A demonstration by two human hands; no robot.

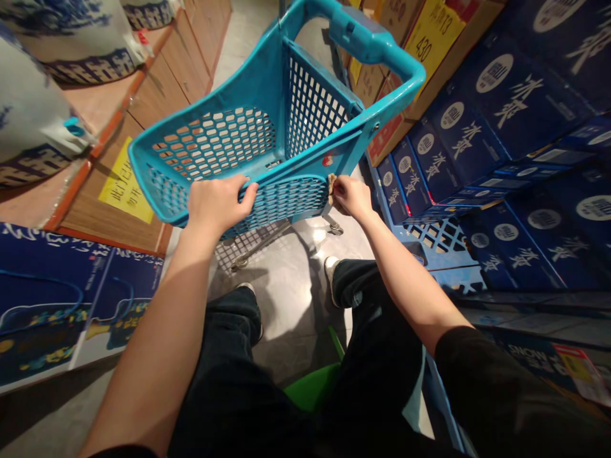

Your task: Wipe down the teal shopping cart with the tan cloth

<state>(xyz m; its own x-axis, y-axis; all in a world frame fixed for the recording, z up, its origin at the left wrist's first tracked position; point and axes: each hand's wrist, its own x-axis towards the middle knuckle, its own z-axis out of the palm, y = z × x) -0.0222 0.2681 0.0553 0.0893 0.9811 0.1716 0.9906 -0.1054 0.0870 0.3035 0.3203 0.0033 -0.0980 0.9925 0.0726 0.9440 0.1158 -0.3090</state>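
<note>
A blue plastic shopping cart (267, 168) stands side-on before me, its basket walls pierced with holes. My left hand (217, 203) is closed over the near rim of the basket, thumb on the outside. Against the cart's near side, my right hand (352, 196) pinches a crumpled brown cloth (331, 187), mostly covered by the fingers. The cart's handle (377, 51) rises at the upper right. A small red sticker (327, 160) is on the side panel just above the cloth. The basket bottom shows only in part.
Stacked blue drink cartons (468, 140) line the right, some on a blue plastic pallet (439, 245). At left, blue-and-white ceramic jars (33, 114) stand on a wooden cabinet (165, 83). A green plastic object (312, 387) lies between my legs on the tiled floor (291, 318).
</note>
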